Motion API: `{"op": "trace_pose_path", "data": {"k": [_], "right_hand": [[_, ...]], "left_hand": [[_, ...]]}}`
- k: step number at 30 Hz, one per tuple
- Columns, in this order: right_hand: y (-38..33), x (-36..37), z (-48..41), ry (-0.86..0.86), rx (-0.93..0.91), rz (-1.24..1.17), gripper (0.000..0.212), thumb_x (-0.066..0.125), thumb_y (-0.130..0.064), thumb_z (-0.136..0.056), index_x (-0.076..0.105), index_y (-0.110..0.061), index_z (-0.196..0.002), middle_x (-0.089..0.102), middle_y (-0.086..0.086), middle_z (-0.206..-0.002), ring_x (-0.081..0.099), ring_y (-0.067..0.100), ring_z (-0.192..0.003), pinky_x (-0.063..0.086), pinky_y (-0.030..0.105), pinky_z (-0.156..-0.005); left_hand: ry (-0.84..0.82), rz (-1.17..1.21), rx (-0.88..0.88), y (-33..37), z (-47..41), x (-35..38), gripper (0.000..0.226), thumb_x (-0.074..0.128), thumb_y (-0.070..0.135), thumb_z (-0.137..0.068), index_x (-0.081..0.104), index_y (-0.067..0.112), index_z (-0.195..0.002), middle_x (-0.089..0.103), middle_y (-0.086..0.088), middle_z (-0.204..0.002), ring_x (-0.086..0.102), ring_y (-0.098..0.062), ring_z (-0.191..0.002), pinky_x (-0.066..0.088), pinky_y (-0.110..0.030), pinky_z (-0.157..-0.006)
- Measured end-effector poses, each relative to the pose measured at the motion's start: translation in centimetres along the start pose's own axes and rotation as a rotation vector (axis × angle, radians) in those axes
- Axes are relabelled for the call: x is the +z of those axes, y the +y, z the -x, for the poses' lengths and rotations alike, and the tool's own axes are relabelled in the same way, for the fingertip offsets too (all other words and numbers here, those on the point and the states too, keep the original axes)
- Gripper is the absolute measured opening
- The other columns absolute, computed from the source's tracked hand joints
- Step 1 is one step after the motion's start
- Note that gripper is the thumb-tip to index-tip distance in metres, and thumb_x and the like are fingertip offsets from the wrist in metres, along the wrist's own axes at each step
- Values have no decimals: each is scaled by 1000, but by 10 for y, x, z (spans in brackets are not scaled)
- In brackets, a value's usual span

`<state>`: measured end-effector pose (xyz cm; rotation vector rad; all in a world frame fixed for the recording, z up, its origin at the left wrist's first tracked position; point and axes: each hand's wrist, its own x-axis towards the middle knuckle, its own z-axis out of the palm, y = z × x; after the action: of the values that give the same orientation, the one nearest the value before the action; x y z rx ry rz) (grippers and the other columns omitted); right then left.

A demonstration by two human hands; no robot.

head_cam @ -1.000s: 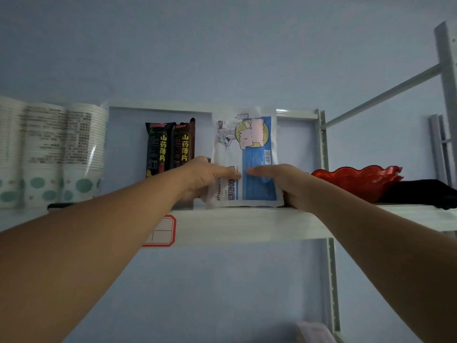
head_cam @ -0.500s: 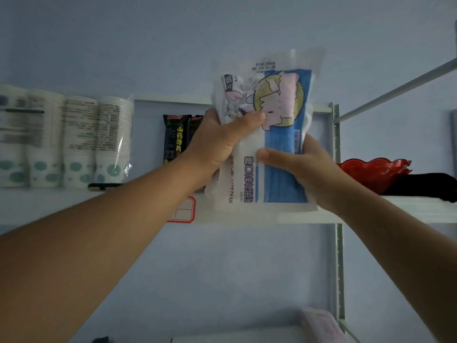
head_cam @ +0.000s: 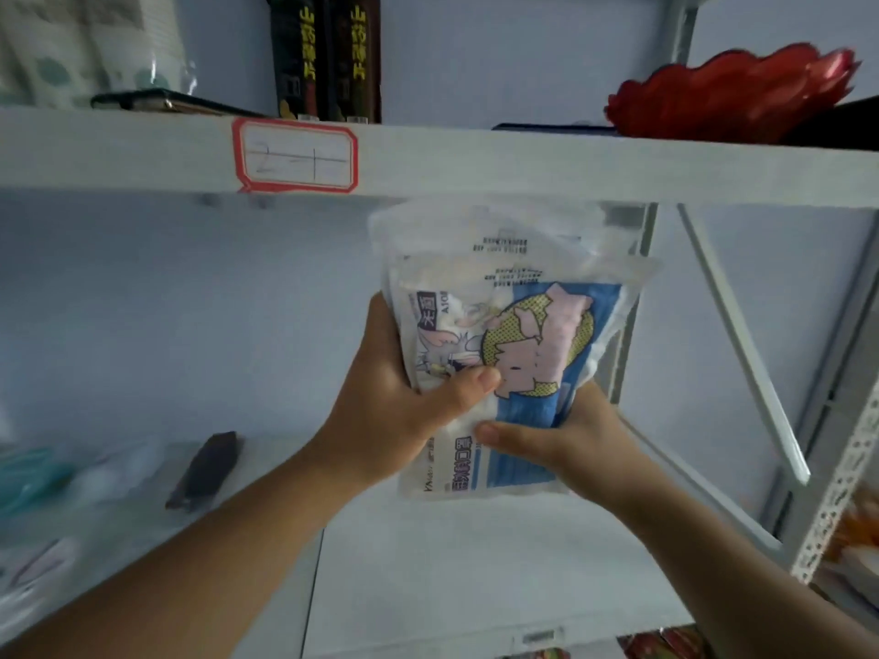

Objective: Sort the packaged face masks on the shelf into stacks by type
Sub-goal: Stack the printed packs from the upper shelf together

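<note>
Blue wall and white shelves fill my view. My left hand (head_cam: 404, 411) and right hand (head_cam: 556, 444) both grip the mask packs (head_cam: 513, 354), thumbs pressed on the front, just under the upper shelf (head_cam: 523, 159). More than one pack seems held together; I cannot tell how many. The lower shelf (head_cam: 452, 563) below my hands looks like a good spot. I think I should keep the slippery packs squeezed flat, check each picture, and lay matching ones edge to edge.
</note>
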<state>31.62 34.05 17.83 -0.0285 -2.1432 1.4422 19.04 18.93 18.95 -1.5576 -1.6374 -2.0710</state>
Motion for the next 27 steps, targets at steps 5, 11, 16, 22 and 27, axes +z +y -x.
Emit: {"op": "trace_pose_path", "data": {"k": [5, 11, 16, 22, 27], "right_hand": [[59, 18, 3, -37, 142, 13, 41, 84, 1, -76, 68, -25, -105, 80, -13, -96, 77, 8, -89, 59, 16, -71], [135, 16, 6, -12, 288, 23, 42, 87, -9, -76, 70, -23, -111, 79, -9, -105, 76, 10, -96, 62, 24, -79], [187, -12, 2, -5, 360, 61, 48, 91, -14, -72, 70, -22, -115, 79, -10, -106, 76, 7, -95, 62, 25, -81], [258, -55, -15, -10, 397, 45, 57, 93, -15, -68, 67, -26, -117, 78, -10, -108, 76, 7, -96, 63, 26, -79], [330, -66, -3, -122, 452, 60, 77, 95, -23, -65, 58, -22, -132, 74, -6, -116, 73, 13, -106, 60, 26, -85]], "left_hand": [[-1, -28, -173, -56, 30, -3, 66, 83, 11, -77, 44, 13, -131, 72, 0, -122, 72, -16, -114, 59, -28, -90], [-97, -53, -383, -125, 48, 10, 62, 84, 4, -82, 50, 21, -131, 76, 12, -118, 72, -5, -110, 57, -19, -87], [-154, -85, -458, -176, 46, 37, 69, 85, 3, -81, 48, 12, -138, 73, 0, -128, 70, -15, -120, 57, -29, -99], [-179, -72, -533, -236, 37, 81, 57, 79, -9, -83, 57, 9, -132, 78, 9, -117, 72, -9, -113, 56, -18, -90], [-230, -58, -687, -297, 58, 104, 83, 88, -3, -74, 42, 1, -143, 68, -11, -136, 69, -22, -123, 58, -31, -99]]}}
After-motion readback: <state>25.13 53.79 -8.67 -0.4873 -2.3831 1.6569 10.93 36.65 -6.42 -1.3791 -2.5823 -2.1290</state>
